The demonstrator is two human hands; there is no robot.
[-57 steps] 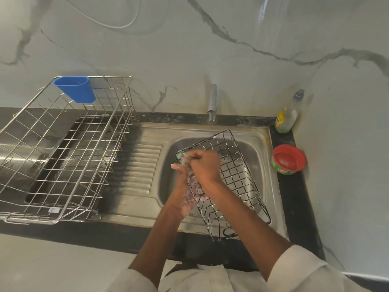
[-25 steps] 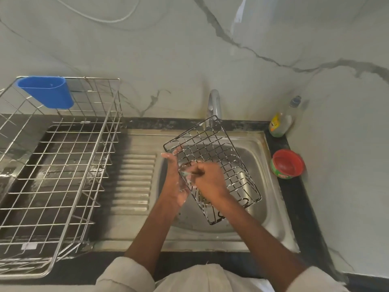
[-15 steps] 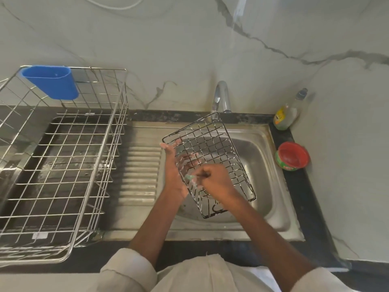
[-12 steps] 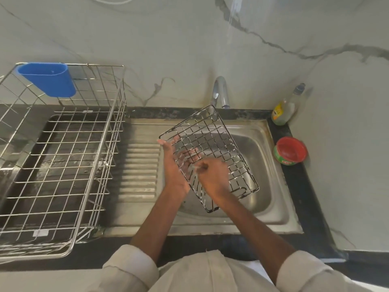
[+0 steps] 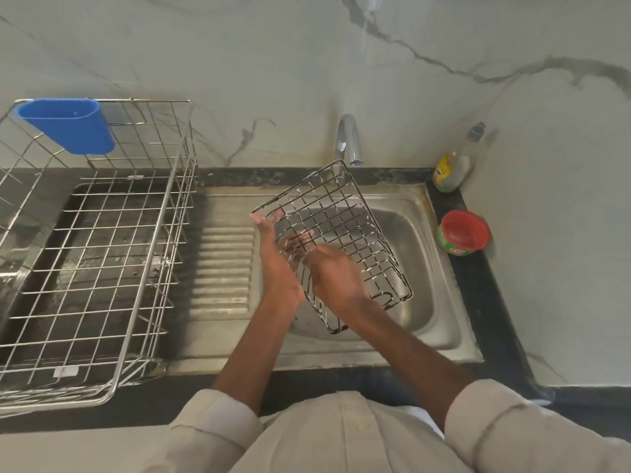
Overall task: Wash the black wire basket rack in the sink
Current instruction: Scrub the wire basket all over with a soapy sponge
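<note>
Left hand (image 5: 278, 264) grips tilted wire basket rack (image 5: 345, 230); right hand (image 5: 336, 276) closed inside it.

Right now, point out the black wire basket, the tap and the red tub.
black wire basket (image 5: 345, 213), head view, on its grid bottom.
tap (image 5: 348, 138), head view, on the curved spout.
red tub (image 5: 463, 231), head view, on its red lid.

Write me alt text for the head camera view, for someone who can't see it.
A person holds a black wire basket rack tilted over a steel sink, left hand steadying it, right hand rubbing the wires. A large steel dish rack with a blue cup stands left; a soap bottle and red tub sit right.
</note>
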